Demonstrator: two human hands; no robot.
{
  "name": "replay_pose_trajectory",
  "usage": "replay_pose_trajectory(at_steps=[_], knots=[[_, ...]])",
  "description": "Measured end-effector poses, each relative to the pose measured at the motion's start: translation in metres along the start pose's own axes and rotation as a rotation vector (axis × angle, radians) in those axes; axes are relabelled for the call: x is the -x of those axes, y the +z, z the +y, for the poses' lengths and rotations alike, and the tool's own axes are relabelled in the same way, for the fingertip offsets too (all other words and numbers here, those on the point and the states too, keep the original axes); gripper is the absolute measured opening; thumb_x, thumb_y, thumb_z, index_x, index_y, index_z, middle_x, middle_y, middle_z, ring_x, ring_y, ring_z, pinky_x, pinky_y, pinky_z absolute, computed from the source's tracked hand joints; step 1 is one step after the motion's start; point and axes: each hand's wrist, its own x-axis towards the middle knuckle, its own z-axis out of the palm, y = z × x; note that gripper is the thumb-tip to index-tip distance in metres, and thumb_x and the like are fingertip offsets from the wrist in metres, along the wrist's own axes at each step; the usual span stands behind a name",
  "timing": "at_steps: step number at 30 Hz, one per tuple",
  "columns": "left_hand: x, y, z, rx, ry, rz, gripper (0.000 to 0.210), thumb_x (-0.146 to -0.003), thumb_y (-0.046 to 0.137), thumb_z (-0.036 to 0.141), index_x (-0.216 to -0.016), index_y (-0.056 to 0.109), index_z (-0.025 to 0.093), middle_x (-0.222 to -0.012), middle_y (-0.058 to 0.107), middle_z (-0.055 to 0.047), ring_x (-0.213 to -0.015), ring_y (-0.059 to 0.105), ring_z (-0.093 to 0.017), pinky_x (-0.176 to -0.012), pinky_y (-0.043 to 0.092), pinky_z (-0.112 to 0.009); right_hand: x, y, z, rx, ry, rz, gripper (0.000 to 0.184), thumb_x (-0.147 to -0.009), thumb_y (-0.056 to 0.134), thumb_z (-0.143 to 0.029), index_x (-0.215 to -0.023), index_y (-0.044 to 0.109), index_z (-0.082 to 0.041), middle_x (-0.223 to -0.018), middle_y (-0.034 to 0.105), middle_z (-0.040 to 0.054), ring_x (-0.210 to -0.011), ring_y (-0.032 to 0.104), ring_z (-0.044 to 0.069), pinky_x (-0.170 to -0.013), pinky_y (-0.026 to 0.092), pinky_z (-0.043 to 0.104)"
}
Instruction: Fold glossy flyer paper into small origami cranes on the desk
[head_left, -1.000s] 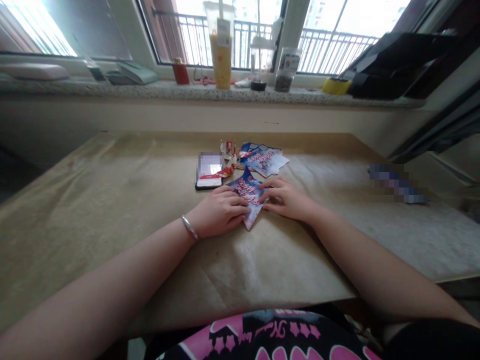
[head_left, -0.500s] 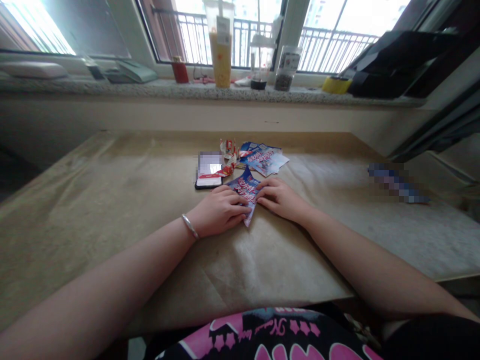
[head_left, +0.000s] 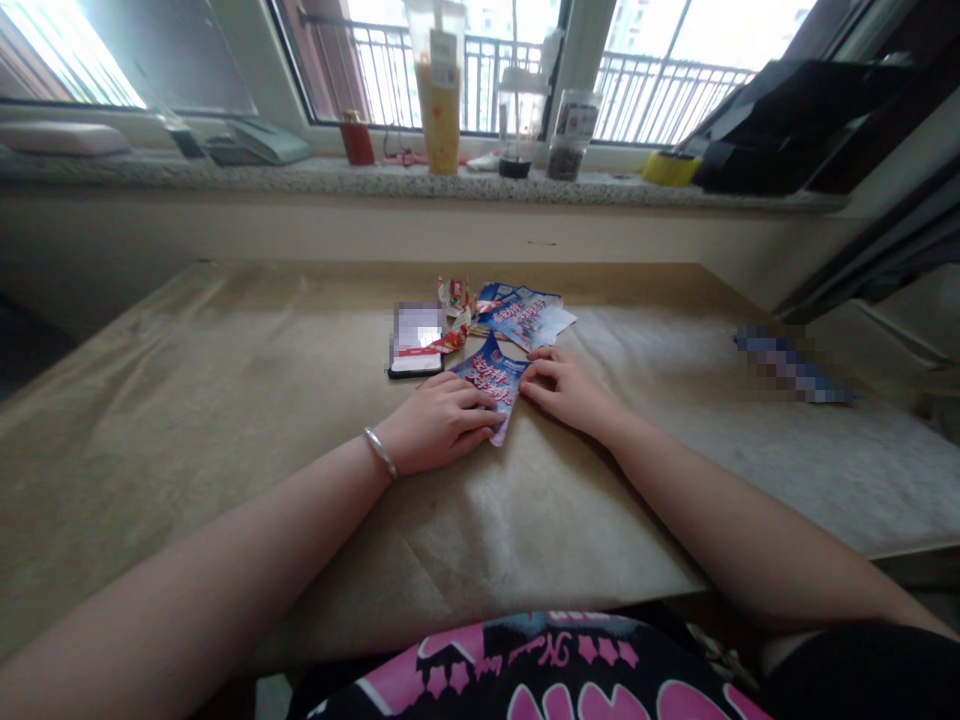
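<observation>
Bare tabletop (head_left: 225,420) lies open left of the left hand (head_left: 450,415); just beyond it, the phone (head_left: 415,343) and red wrappers (head_left: 453,341) stand in the way. Fanned cards (head_left: 523,317) block the way ahead of the right hand (head_left: 561,388); rightward, room runs to a blurred blue item (head_left: 795,368).

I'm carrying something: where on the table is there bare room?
Free: table left of the phone, or between right hand and blurred blue item. Crowded: the middle, with red wrappers, sheet pile, and left hand on another sheet.
</observation>
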Motion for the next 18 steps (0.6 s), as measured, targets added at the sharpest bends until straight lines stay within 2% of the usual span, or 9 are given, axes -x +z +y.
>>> replay_pose_trajectory(at_steps=[3, 7, 10, 14, 18], knots=[[0.000, -0.002, 0.002, -0.011, -0.005, -0.023, 0.031, -0.097, 0.041, 0.034, -0.118, 0.062, 0.026, -0.113, 0.065, -0.004, -0.099, 0.055, -0.020, -0.089, 0.038, -0.037, 0.000, -0.003, 0.003, -0.029, 0.020, -0.035, 0.011, -0.080, 0.062, -0.024, -0.078, 0.071, -0.019, -0.117, 0.059, 0.0118, -0.113, 0.056, 0.024, -0.101, 0.041, 0.042], [0.001, -0.004, 0.007, -0.035, 0.011, -0.047, 0.032, -0.096, 0.042, 0.036, -0.121, 0.060, 0.028, -0.120, 0.061, -0.004, -0.103, 0.054, -0.022, -0.092, 0.036, -0.039, 0.000, -0.009, 0.006, -0.062, -0.042, -0.128, 0.012, -0.077, 0.063, -0.016, -0.082, 0.073, -0.021, -0.121, 0.062, 0.0093, -0.118, 0.055, 0.025, -0.103, 0.039, 0.042], [0.001, -0.003, 0.010, -0.043, -0.003, -0.056, 0.031, -0.095, 0.044, 0.036, -0.121, 0.059, 0.027, -0.122, 0.060, -0.004, -0.107, 0.053, -0.023, -0.093, 0.036, -0.040, 0.000, -0.013, 0.007, -0.057, -0.061, -0.150, 0.013, -0.078, 0.063, -0.017, -0.083, 0.073, -0.022, -0.112, 0.067, 0.0072, -0.110, 0.059, 0.023, -0.100, 0.041, 0.041], [0.001, -0.001, 0.009, -0.032, -0.022, -0.055, 0.030, -0.094, 0.045, 0.034, -0.118, 0.060, 0.025, -0.121, 0.061, -0.005, -0.108, 0.053, -0.023, -0.094, 0.036, -0.041, -0.002, -0.014, 0.010, -0.075, -0.092, -0.172, 0.011, -0.080, 0.064, -0.027, -0.084, 0.073, -0.023, -0.096, 0.070, 0.0052, -0.096, 0.062, 0.021, -0.093, 0.044, 0.037], [0.001, -0.002, 0.007, 0.006, -0.002, -0.061, 0.030, -0.092, 0.046, 0.034, -0.116, 0.061, 0.025, -0.121, 0.061, -0.006, -0.106, 0.054, -0.023, -0.094, 0.036, -0.041, -0.003, -0.010, 0.009, -0.097, -0.034, -0.133, 0.010, -0.081, 0.064, -0.029, -0.083, 0.072, -0.022, -0.089, 0.071, 0.0034, -0.090, 0.062, 0.019, -0.089, 0.044, 0.035]])
